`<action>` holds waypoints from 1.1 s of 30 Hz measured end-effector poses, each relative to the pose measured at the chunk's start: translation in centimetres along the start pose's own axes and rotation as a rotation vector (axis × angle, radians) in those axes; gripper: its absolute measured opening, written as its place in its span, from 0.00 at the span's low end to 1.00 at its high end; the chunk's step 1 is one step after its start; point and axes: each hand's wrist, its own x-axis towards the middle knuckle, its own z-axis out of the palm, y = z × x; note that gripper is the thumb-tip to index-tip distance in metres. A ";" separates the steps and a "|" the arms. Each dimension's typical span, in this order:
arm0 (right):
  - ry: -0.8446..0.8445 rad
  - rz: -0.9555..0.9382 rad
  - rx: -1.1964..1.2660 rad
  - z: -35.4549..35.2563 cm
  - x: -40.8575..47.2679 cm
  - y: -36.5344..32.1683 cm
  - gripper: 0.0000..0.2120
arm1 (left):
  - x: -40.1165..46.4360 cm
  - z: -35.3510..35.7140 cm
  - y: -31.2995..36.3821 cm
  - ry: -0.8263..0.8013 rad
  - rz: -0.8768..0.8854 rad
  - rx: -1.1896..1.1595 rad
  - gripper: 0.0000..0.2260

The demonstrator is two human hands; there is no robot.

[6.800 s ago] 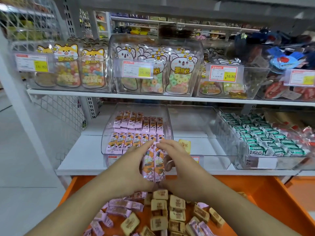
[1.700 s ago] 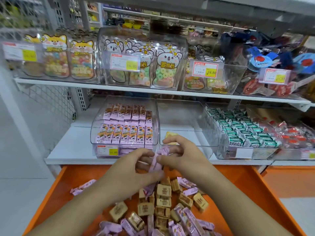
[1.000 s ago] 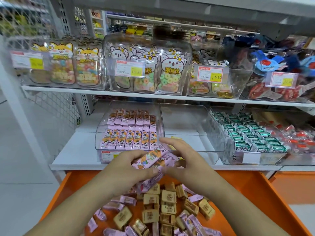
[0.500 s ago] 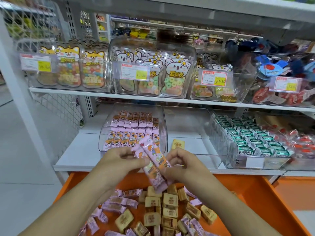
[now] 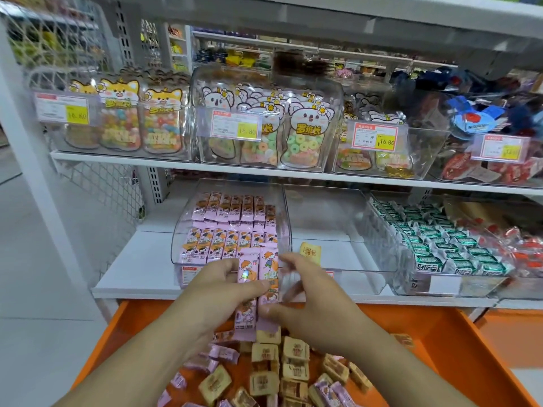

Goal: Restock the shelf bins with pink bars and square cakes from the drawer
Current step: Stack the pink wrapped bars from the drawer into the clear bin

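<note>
My left hand (image 5: pixel 223 292) and my right hand (image 5: pixel 308 301) together hold a small upright bunch of pink bars (image 5: pixel 258 283) just in front of the left clear bin (image 5: pixel 188 230). That bin holds two neat rows of pink bars (image 5: pixel 232 227). The middle clear bin (image 5: pixel 352 230) beside it holds a single square cake (image 5: pixel 310 252). Below, the open orange drawer (image 5: pixel 440 342) has loose square cakes (image 5: pixel 293 365) and pink bars (image 5: pixel 217 353) scattered in it.
A bin of green-wrapped sweets (image 5: pixel 435 245) and red-wrapped ones (image 5: pixel 526 248) stand to the right on the same white shelf (image 5: pixel 132 268). The upper shelf carries clear bins of candy bags (image 5: pixel 264 133) with price tags. Wire mesh panel (image 5: pixel 97 186) at left.
Both hands gathered pink bars from the drawer, turned the slanted bunch upright and raised it toward the front of the left bin.
</note>
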 end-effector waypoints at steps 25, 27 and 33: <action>-0.022 -0.047 -0.488 -3.9 23.6 4.4 0.47 | 13.0 -3.7 1.7 0.273 0.063 0.223 0.11; -0.045 -0.039 -0.542 -3.6 25.0 4.8 0.47 | 13.1 -3.9 1.4 0.269 0.059 0.234 0.10; -0.139 0.006 -0.627 -3.3 27.8 5.4 0.47 | 13.5 -4.9 0.5 0.311 0.013 0.247 0.13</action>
